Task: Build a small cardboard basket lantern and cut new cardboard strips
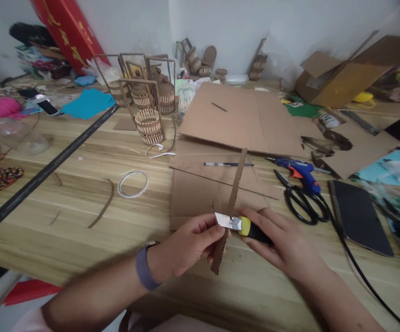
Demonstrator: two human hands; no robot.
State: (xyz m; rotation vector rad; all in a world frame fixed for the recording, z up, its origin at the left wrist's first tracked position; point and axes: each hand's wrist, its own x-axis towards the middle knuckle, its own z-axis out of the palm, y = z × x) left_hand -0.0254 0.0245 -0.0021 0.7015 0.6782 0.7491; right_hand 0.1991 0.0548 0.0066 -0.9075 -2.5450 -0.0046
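My left hand [189,244], with a purple band on its wrist, pinches a narrow cardboard strip [236,186] near its lower end. The strip slants up and away from me over flat cardboard pieces. Wrapped round a yellow-and-black utility knife [244,226] is my right hand [279,237]. The knife's silver blade points left and lies across the strip, close to my left fingertips. A pen [217,164] rests on the cardboard behind, partly crossed by the strip.
Black scissors [303,205], a blue glue gun [302,171] and a dark tablet [361,216] lie at right. A large cardboard sheet [265,120] is behind my hands. Left are a tape roll [120,185] and small slatted baskets [150,127]. Part of another person's hand shows far left.
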